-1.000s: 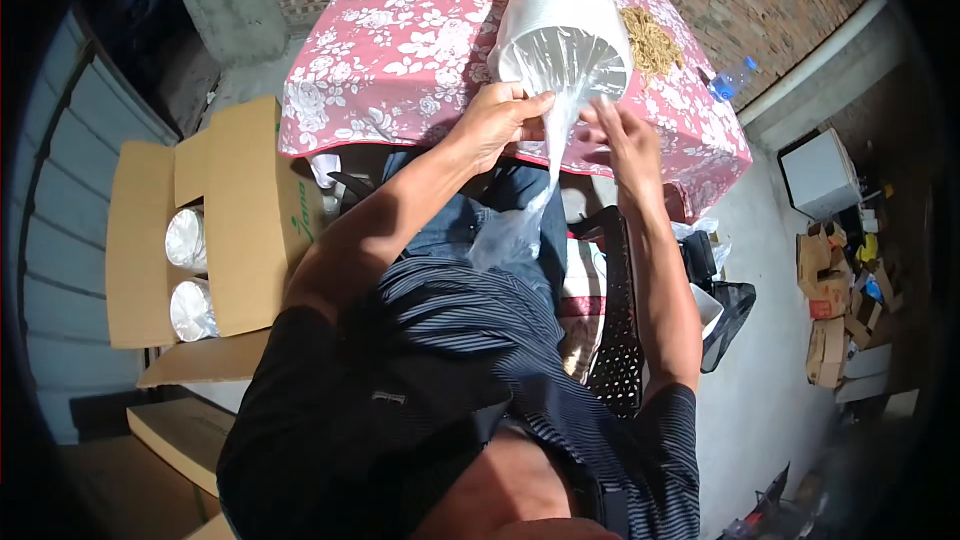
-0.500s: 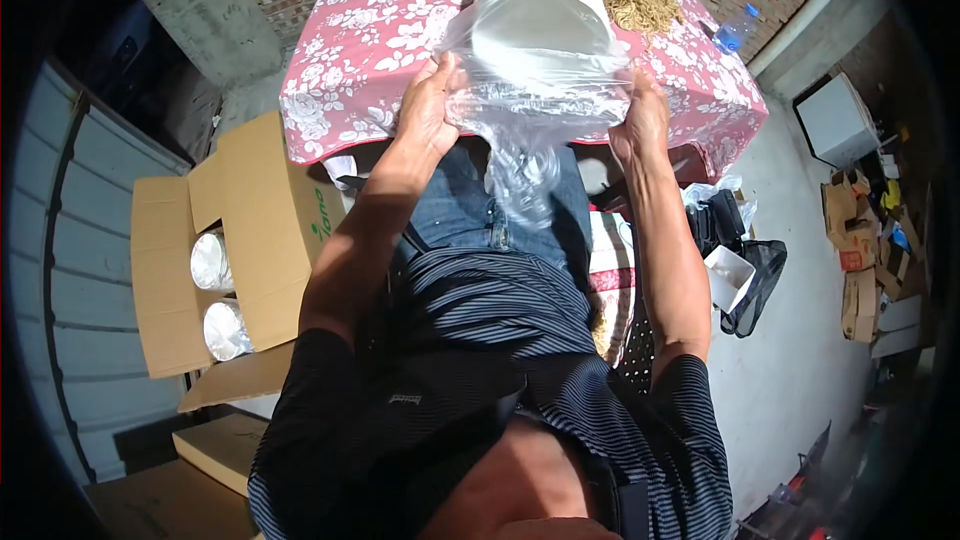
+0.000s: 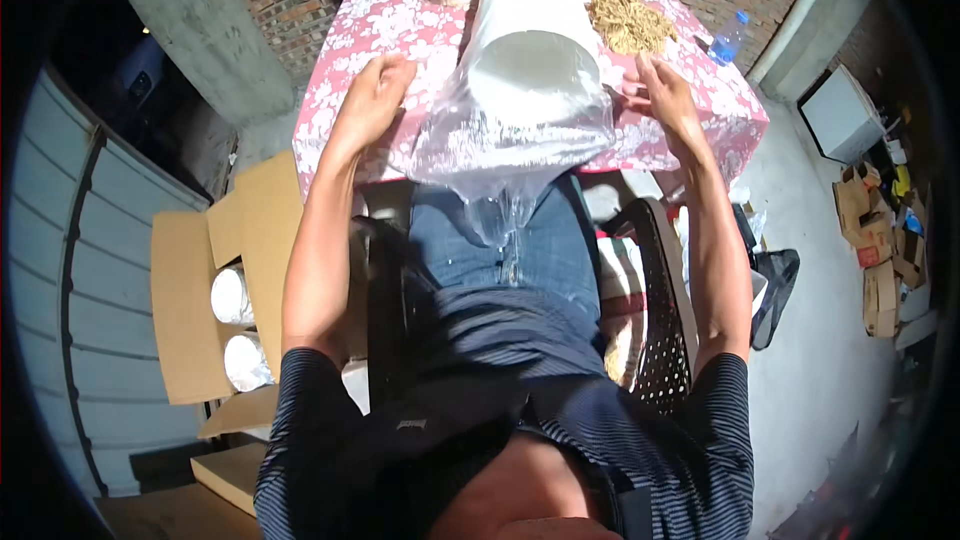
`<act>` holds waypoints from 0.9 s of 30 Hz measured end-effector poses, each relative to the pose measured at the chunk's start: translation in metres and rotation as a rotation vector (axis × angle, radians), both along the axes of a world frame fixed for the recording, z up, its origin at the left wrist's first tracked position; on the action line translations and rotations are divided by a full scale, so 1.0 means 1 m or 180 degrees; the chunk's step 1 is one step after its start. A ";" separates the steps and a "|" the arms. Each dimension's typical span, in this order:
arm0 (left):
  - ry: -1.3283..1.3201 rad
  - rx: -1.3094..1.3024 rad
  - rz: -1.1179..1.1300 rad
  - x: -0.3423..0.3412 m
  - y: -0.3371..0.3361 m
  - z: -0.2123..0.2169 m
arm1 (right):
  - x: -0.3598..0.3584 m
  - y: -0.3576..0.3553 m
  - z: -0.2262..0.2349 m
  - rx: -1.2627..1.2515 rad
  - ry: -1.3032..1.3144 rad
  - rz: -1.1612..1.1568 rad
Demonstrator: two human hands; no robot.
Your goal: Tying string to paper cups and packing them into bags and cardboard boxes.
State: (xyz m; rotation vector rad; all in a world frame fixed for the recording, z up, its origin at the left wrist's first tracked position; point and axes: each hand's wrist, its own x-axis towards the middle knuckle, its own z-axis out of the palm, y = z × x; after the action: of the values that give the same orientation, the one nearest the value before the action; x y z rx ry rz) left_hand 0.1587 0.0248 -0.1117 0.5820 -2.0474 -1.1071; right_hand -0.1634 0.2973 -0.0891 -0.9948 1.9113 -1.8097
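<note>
A: What is altered since a second ago?

B: The clear plastic bag (image 3: 505, 145) is drawn much further over the white cylindrical roll (image 3: 533, 35). A second ago only a twisted strand of film was pinched at the roll's near end; now the film is spread wide and the near end is wrapped in it, with a loose tail hanging over the table edge toward the lap.

A: And the hands?

B: They are moved apart. The left hand (image 3: 372, 100) is held at the left edge of the bag, fingers curled; it seems the film is gripped there, though the pinch itself cannot be made out. The right hand (image 3: 665, 100) is held open at the right side of the roll, palm inward, and whether the film is touched by it cannot be told.

A: Where is the roll placed?

B: It is laid on its side on the table with the pink floral cloth (image 3: 390, 20), its flat end turned toward the person, a pile of straw-coloured fibre (image 3: 630, 20) just beside it.

A: What is meant by that?

B: The sleeving is judged to be well begun, not finished. More white rolls are seen in the open cardboard box (image 3: 215, 300) on the floor.
</note>
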 end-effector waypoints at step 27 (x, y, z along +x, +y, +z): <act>0.1766 -0.0341 -0.1630 -0.309 -0.126 0.121 | -0.111 -0.210 0.097 -0.1356 0.0216 0.0334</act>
State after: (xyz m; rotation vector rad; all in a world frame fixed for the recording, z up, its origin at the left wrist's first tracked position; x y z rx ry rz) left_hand -0.1499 -0.1017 0.0090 -0.3065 -1.7725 -1.2562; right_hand -0.2743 0.0878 0.0077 -1.2771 1.5020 -2.1936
